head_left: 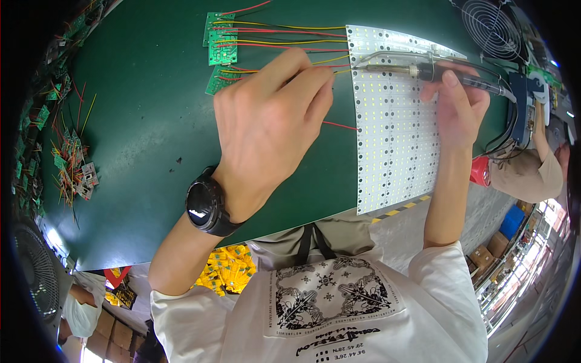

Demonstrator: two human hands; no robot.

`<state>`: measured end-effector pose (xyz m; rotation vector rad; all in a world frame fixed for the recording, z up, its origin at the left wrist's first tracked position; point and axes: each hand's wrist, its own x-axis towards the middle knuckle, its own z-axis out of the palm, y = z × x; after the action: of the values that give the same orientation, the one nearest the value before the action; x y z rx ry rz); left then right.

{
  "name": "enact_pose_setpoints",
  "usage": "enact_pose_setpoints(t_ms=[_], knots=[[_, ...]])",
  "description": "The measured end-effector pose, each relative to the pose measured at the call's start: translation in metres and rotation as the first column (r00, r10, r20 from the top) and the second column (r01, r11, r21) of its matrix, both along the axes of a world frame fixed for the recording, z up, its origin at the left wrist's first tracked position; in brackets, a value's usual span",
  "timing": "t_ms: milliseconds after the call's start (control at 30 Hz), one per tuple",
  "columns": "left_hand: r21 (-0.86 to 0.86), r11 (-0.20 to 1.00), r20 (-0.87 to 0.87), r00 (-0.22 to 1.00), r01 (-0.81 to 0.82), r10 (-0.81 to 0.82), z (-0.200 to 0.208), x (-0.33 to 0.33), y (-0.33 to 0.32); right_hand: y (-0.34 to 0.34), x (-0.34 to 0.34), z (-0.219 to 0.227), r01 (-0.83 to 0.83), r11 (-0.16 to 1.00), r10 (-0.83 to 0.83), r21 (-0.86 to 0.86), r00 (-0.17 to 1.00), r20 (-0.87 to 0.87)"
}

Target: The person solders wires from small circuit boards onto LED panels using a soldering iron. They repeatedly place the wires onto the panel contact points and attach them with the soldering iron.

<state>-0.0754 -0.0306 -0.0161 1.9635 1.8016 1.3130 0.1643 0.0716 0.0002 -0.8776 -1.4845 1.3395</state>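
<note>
My left hand [272,115] is closed in a pinch over the green table. From its fingertips a thin yellow wire [342,72] runs to the left edge of a white LED panel [396,142]. My right hand [459,109] grips a soldering iron [431,72] by its black handle. A thin metal tube runs along the iron, and its tip meets the panel edge beside the wire. Small green circuit boards [223,54] lie beyond my left hand; red and yellow wires stretch from them to the panel. Another green board [216,80] is partly hidden behind my left hand.
Wired circuit boards lie piled [75,166] at the left, with more along the far left edge. A round fan guard [493,27] and a blue soldering station [518,109] stand at the right. Yellow pieces [227,270] sit below the table edge. Other people are on both sides.
</note>
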Motion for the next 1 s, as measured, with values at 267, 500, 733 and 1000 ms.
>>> enact_pose_setpoints(t_ms=[267,500,733,1000], knots=[[0.011,1.000,-0.038,0.999,-0.002,0.003,-0.001,-0.001,0.001,0.003,0.003,-0.002,0.019,1.000,-0.019,-0.004,0.998,-0.056],[0.035,0.996,0.053,0.995,0.079,-0.080,0.009,0.002,0.001,0.003,0.002,-0.001,0.067,0.998,-0.067,-0.008,0.993,-0.092],[-0.030,0.925,0.252,0.898,0.379,-0.360,0.020,-0.004,-0.005,0.003,0.004,-0.005,0.059,0.997,-0.062,-0.049,0.996,-0.065],[-0.019,0.924,0.095,0.921,0.381,-0.378,0.015,-0.006,-0.004,0.021,0.007,0.000,0.128,0.951,-0.169,-0.280,0.977,-0.130]])
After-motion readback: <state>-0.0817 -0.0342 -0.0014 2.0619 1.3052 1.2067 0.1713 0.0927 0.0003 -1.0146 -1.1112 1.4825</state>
